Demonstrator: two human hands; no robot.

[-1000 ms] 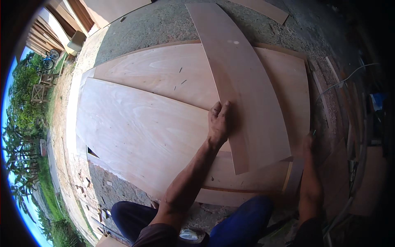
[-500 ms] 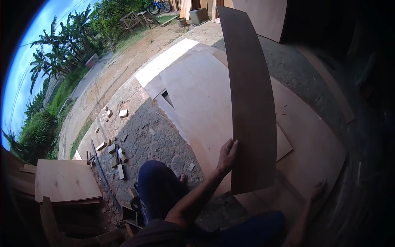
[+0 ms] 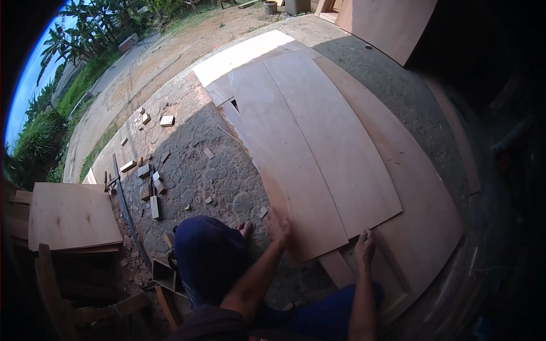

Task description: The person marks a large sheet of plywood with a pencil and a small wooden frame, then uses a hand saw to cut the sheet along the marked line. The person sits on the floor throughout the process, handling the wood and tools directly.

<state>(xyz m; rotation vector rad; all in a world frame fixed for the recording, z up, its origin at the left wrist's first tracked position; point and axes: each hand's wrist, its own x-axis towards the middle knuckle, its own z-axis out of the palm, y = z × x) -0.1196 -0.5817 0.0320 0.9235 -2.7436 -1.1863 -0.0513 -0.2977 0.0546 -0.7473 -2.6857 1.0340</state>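
Two long plywood strips lie side by side, a thin seam between them. At the outer edge of the left plywood strip (image 3: 307,199), near its close end, is my left hand (image 3: 277,228), its fingers closed about that edge. My right hand (image 3: 364,249) has its fingers curled and pinches the near end of the right plywood strip (image 3: 347,148) close to the seam. Underneath, a wider plywood sheet (image 3: 429,227) spreads out to the right. The undersides of the strips and some of my fingertips are hidden.
Wood offcuts (image 3: 154,206) and a long dark metal bar (image 3: 126,210) lie on the rough ground to the left. More plywood pieces (image 3: 74,216) are stacked at the far left. A large panel (image 3: 389,25) stands at the back right, and a narrow strip (image 3: 455,131) lies beyond the sheet.
The strip my left hand held upright now lies flat on the sheet. My left hand has come down and left; my right hand has moved left to the strips' near end.
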